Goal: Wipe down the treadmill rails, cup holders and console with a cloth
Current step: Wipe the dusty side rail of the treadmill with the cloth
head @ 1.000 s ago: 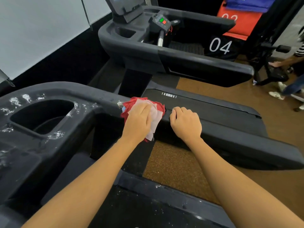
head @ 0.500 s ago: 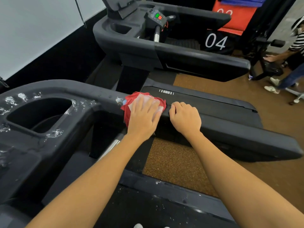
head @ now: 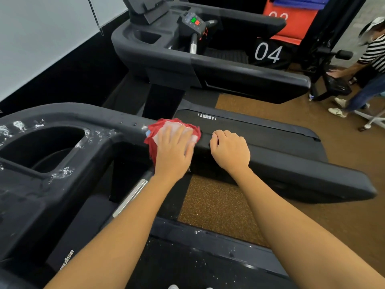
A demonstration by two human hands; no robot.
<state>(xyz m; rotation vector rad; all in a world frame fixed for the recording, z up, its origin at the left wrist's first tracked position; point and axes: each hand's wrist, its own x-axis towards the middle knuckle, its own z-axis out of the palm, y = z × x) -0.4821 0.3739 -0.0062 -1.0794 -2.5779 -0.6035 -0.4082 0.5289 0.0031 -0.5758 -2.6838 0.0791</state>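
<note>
Head view shows us pressing our flat, spread left hand (head: 174,152) on the red cloth (head: 154,133) atop the treadmill rail (head: 291,163), right hand (head: 230,151) curled empty beside it.

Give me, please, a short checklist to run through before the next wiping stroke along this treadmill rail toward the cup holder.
1. Cloth under the wiping hand: ok. The left hand lies flat on the red cloth, pressing it onto the rail.
2. Other hand clear of the stroke: ok. The right hand rests on the rail to the right of the cloth, away from the cup holder.
3. Foam left to wipe: not ok. White foam spots sit around the cup holder rim.
4. Inside of the cup holder clean: cannot tell, too dark.
5. Bystander out of reach: ok. The person in a striped shirt stands far right.
</note>
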